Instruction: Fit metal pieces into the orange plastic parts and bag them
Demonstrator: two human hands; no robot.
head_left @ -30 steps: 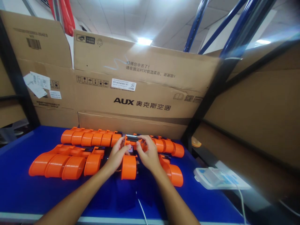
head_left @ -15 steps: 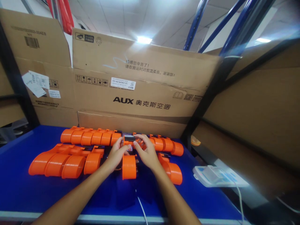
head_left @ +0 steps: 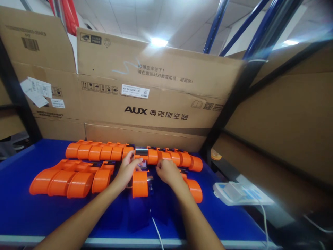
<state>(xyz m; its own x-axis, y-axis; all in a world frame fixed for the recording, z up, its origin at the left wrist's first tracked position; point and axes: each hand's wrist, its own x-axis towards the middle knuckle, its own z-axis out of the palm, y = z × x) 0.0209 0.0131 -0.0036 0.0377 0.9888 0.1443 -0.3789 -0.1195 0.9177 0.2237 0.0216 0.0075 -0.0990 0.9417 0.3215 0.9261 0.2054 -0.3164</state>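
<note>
My left hand (head_left: 128, 169) holds an orange piece (head_left: 141, 156) with a dark bar (head_left: 141, 151) across its top, at the middle of the table. To the right, my right hand (head_left: 168, 170) hangs with curled fingers near the orange rings; whatever its fingertips may grip is hidden. An orange ring (head_left: 140, 184) stands just below and between the hands. Behind them runs a row of orange rings (head_left: 95, 152). More large rings (head_left: 80, 184) lie at the front left, and another (head_left: 195, 191) is beside my right forearm.
Cardboard (head_left: 156, 132) walls the back of the blue table (head_left: 23, 208). A white power strip (head_left: 241, 194) with a plug and cable lies at the right. A white cable (head_left: 156, 229) crosses the front edge. Black posts (head_left: 223, 111) frame the sides.
My right hand has left the orange piece with the dark bar and moved right and down, its fingers curling. My left hand stays on the piece. The view has shifted slightly.
</note>
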